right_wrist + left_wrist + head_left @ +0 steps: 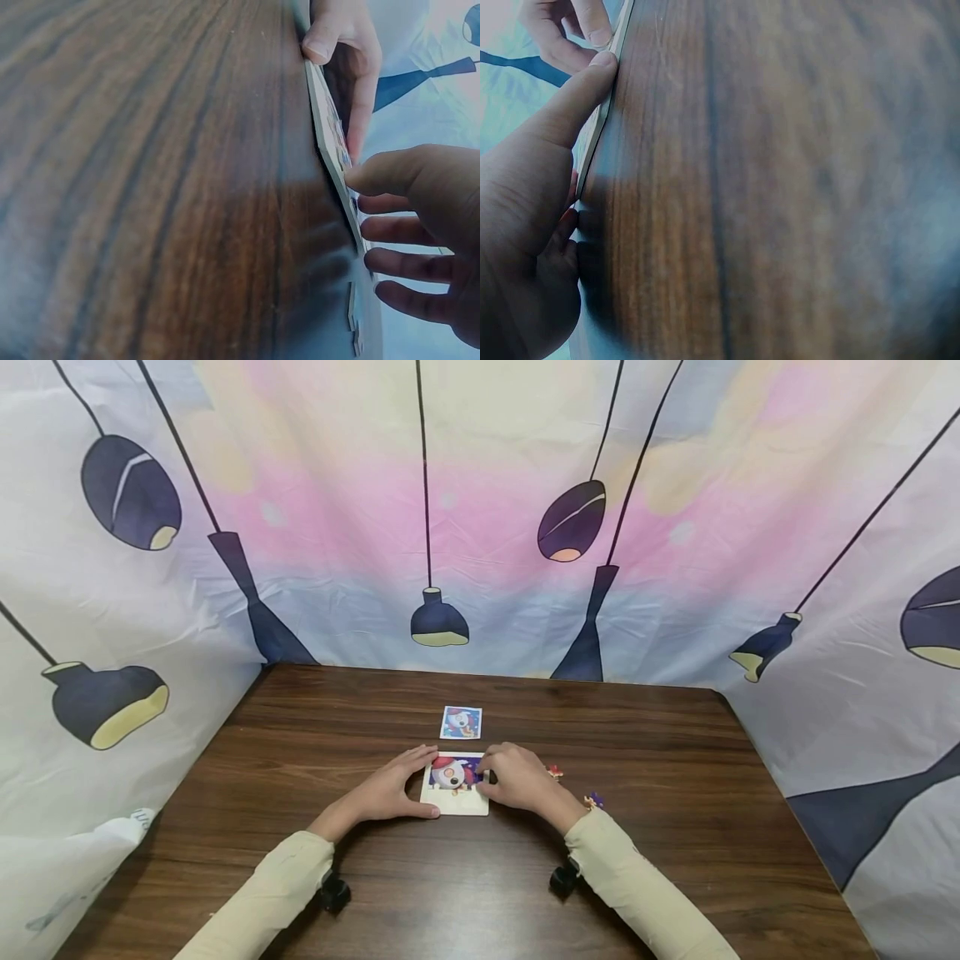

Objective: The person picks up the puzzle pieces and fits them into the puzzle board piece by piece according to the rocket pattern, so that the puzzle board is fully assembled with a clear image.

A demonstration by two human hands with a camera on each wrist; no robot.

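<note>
A puzzle board (463, 803) lies flat on the table, its upper part showing a white character in a red hat, its lower strip pale and bare. My left hand (382, 789) holds the board's left side, thumb at the near corner and fingers at the far one; the left wrist view shows the thumb (600, 64) on the board's edge. Over the right side, my right hand (521, 777) touches the board with thumb and bent fingers. In the right wrist view its thumb (360, 176) rests at the edge, fingers spread. No piece is visible between its fingertips, which are partly hidden.
Behind the board lies a small picture card (461, 723) with a similar character. Right of the board are a red puzzle piece (555, 772), partly behind my right hand, and a purple piece (594, 800) near the sleeve. Printed cloth surrounds the brown wooden table (337, 710).
</note>
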